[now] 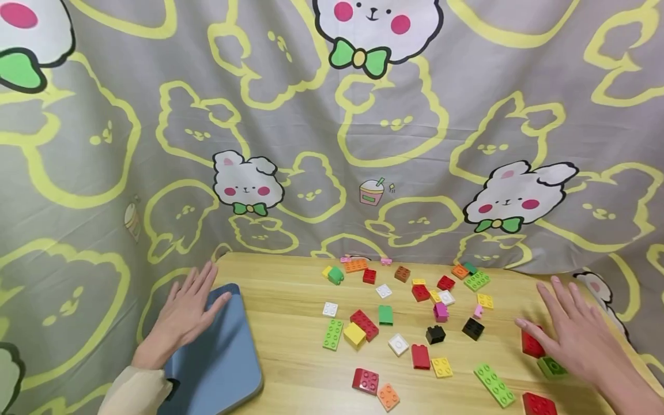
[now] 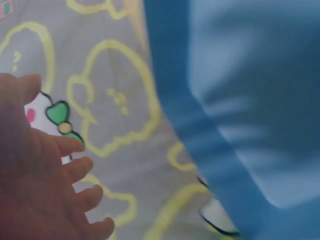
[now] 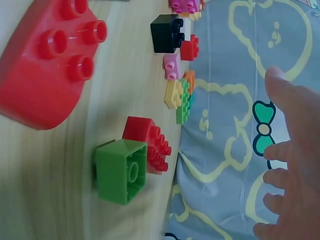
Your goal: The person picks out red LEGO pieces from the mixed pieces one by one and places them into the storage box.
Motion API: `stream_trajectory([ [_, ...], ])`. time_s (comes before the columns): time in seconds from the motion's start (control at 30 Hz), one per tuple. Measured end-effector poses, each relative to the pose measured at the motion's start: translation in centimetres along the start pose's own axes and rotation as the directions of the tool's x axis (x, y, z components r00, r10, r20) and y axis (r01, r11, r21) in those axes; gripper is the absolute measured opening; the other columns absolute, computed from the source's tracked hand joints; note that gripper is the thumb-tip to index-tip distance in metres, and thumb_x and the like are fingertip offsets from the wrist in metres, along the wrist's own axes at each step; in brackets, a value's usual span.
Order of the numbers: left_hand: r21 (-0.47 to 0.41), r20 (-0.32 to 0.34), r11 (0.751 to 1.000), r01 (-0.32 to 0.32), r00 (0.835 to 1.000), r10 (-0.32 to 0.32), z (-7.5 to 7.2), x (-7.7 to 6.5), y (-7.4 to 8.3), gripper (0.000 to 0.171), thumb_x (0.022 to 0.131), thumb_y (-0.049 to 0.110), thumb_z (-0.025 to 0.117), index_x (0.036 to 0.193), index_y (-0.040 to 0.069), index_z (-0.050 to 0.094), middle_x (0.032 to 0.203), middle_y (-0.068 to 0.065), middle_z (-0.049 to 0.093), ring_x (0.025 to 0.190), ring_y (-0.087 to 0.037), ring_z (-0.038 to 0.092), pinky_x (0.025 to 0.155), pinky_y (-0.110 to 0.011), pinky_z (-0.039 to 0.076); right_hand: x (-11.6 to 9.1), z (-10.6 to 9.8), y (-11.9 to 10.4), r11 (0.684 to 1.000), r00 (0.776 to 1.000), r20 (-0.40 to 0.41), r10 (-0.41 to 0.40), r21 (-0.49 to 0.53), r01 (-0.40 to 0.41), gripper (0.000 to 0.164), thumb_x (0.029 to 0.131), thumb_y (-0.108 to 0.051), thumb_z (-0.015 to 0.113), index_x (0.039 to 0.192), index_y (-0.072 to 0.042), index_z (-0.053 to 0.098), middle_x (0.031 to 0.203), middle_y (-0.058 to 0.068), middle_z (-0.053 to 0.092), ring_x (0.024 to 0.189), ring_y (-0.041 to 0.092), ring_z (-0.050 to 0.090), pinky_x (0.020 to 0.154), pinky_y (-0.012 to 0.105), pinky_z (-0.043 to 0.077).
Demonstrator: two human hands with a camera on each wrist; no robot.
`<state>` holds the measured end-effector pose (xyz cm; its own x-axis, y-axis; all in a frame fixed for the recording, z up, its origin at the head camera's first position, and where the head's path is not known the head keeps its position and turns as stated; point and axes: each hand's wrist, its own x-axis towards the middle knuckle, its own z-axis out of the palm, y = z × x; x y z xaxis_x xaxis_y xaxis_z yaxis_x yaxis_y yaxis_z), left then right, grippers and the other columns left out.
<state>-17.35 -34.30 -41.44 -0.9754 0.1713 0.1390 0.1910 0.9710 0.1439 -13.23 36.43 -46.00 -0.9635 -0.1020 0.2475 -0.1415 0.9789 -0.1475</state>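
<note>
In the head view my left hand [image 1: 181, 308] is held over a blue tray [image 1: 228, 351] at the left of the table, fingers straight and holding nothing. The left wrist view shows the same hand beside the tray's rim [image 2: 172, 90]. Over the table's right side my right hand [image 1: 581, 334] hovers with fingers spread and nothing in it. Nearest to it are a red brick [image 1: 532, 342] and a green brick [image 1: 552, 367], both partly hidden by the hand in the head view. A larger red brick [image 3: 52, 62] looms close in the right wrist view.
Loose toy bricks lie scattered over the wooden table [image 1: 290, 369], among them a yellow brick [image 1: 355, 334], a black brick [image 1: 436, 334] and a long light-green brick [image 1: 494, 385]. A patterned curtain [image 1: 306, 138] hangs along the back and sides.
</note>
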Motion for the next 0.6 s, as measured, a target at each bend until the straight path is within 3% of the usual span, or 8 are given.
stream_trajectory([
  [0.1, 0.003, 0.011, 1.0, 0.031, 0.999, -0.032, 0.3, -1.9, -1.1, 0.084, 0.099, 0.059, 0.035, 0.158, 0.004, 0.014, 0.161, -0.023, 0.013, 0.142, -0.049, 0.008, 0.102, -0.074, 0.013, -1.1, 0.2, 0.4, 1.0, 1.0, -0.016, 0.012, -0.022, -0.012, 0.098, 0.091, -0.055, 0.057, 0.148, 0.016, 0.023, 0.155, 0.037, -0.004, 0.139, 0.042, -0.023, 0.105, 0.07, -0.008],
  [0.33, -0.05, -0.077, 0.994, 0.094, 0.992, -0.098, 1.2, -6.1, -3.2, 0.077, 0.1, 0.048, 0.045, 0.15, -0.009, 0.03, 0.147, -0.033, 0.031, 0.126, -0.055, 0.034, 0.091, -0.071, 0.035, -2.6, 0.5, 1.5, 0.996, 0.999, -0.046, 0.018, -0.082, -0.022, 0.097, 0.089, -0.051, 0.061, 0.143, 0.022, 0.027, 0.15, 0.044, 0.002, 0.139, 0.043, -0.024, 0.11, 0.057, -0.018],
  [0.47, -0.059, -0.005, 0.978, 0.2, 0.98, -0.201, 1.6, -8.3, -4.0, 0.082, 0.101, 0.05, 0.042, 0.144, -0.019, 0.032, 0.133, -0.041, 0.037, 0.112, -0.06, 0.04, 0.086, -0.071, 0.037, -3.1, 1.2, 1.7, 0.998, 0.998, -0.011, 0.059, -0.026, -0.059, 0.096, 0.091, -0.051, 0.059, 0.141, 0.024, 0.025, 0.147, 0.047, 0.004, 0.137, 0.048, -0.022, 0.11, 0.062, -0.013],
  [0.6, -0.036, 0.126, 0.94, 0.338, 0.935, -0.331, 1.9, -10.2, -4.6, 0.091, 0.1, 0.054, 0.038, 0.136, -0.029, 0.03, 0.119, -0.049, 0.04, 0.104, -0.062, 0.044, 0.085, -0.069, 0.039, -3.6, 1.9, 1.8, 0.989, 0.99, 0.045, 0.137, 0.049, -0.14, 0.095, 0.094, -0.053, 0.054, 0.14, 0.025, 0.024, 0.145, 0.049, 0.001, 0.133, 0.058, -0.016, 0.103, 0.074, 0.002],
])
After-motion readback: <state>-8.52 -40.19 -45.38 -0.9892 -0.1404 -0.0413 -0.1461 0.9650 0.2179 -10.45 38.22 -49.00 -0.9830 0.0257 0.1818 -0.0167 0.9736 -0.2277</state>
